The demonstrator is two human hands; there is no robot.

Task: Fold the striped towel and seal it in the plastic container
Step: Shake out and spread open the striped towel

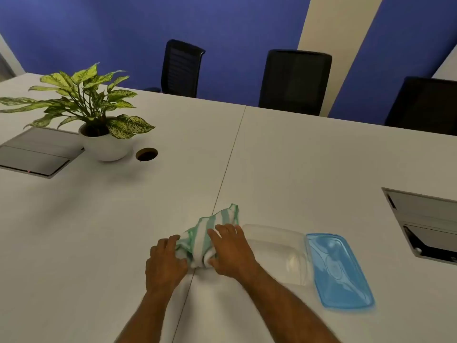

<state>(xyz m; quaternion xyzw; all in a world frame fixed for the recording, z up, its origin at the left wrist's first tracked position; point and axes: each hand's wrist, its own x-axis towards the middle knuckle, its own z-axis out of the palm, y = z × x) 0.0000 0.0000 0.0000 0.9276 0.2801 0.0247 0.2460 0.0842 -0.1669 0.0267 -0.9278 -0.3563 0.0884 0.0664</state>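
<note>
Both hands are clamped on the striped towel (210, 233): left hand (165, 262) has its fingers curled over the left end of the bundle, right hand (232, 251) is spread flat across the top with the thumb tucked under the near edge. So it's held from both sides, pressed against the white table (309, 169), right on the seam between the two tabletops.

The towel's more of a lumpy wad than a neat fold tbh, with one corner poking out at the far end. The clear plastic container (279, 253) sits just right of the right hand, and the blue lid (338, 268) lies flat against its right side, so it's not sealed yet.

What I'd worry about: if that loose corner doesn't get tucked in, it'll probably hang over the rim and the lid won't snap shut. Also the container looks light, so stuffing a bulky bundle in one-handed could just shove it into the lid
</note>
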